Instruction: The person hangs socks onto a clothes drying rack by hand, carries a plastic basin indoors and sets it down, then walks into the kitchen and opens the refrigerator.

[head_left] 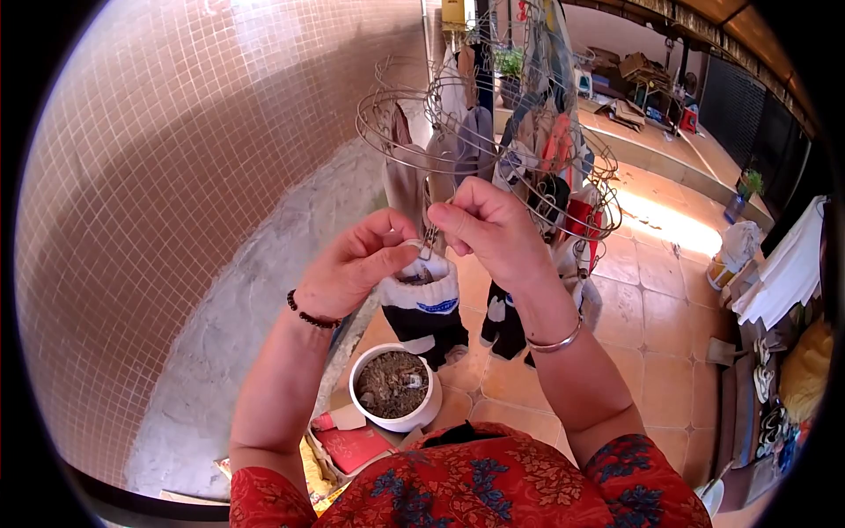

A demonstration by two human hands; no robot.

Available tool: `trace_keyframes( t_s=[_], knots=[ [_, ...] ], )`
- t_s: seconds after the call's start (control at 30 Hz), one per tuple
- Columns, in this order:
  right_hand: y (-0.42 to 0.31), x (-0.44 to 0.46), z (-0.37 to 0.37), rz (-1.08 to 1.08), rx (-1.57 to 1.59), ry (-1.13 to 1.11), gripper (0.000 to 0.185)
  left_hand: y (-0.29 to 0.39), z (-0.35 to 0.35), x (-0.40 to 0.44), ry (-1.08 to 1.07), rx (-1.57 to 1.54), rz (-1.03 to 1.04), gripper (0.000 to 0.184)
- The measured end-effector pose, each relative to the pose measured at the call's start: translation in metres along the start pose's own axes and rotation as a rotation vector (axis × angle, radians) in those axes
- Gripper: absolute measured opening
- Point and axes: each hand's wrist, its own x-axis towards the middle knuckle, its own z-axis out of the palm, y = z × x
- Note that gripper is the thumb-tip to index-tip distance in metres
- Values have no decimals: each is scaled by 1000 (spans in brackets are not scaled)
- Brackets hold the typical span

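Note:
A black-and-white sock (421,317) with a blue patch hangs in front of me, its white cuff uppermost. My left hand (356,268), with a dark beaded bracelet, is closed in a pinch on the edge of that cuff. A metal clip (429,242) reaches down to the cuff between my hands. The fingers of my right hand (493,233) are pinched around the upper part of the clip. Just behind my hands hangs a round wire drying rack (396,158) with socks on it. Other dark socks (502,326) hang behind my right wrist.
Below the sock stands a white pot (431,405) of soil, beside a red packet (352,447). A tiled wall (194,176) curves along the left. White cloths (783,264) and shoes (766,378) are at the right, and a raised step (660,163) lies behind.

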Motion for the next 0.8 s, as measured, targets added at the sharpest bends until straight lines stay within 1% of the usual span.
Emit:
trace_keyframes(
  t_s=[0.1,0.17,0.3,0.37,0.4,0.47,0.5,0.57,0.6,0.63,0.7,0.73,0.77,0.8],
  knots=[
    [1,0,-2,24,-12,-15,22,1,5,0,13,-25,-23,10],
    [0,-2,0,-17,-1,26,22,3,6,1,1,-33,-23,10],
    [4,-2,2,-33,23,-1,21,-5,1,3,-3,-94,-9,10],
    [1,-2,-1,47,-14,-28,21,-5,1,5,-54,-74,28,9],
    [0,-1,-2,48,-17,-27,21,-5,-1,7,-56,-76,29,9],
    [-1,0,-4,80,-108,-25,21,-7,-7,9,-4,55,84,10],
    [0,-1,-2,81,-111,-26,21,-8,-6,10,-4,52,85,10],
    [7,-4,4,-25,-223,56,22,-11,-2,12,26,207,98,12],
    [10,-7,5,18,-216,66,26,-11,-2,10,27,208,99,12],
    [11,-12,9,16,-216,67,26,-11,-2,7,28,197,115,13],
    [14,-22,19,-74,-252,179,41,-11,0,2,30,173,145,15],
    [14,-28,17,-70,-360,118,56,-11,1,0,29,172,143,15],
    [16,-33,18,-67,-361,119,56,-12,3,-3,84,149,145,18],
    [19,-38,21,-153,-440,136,58,-13,3,-5,140,127,148,21]
  ],
)
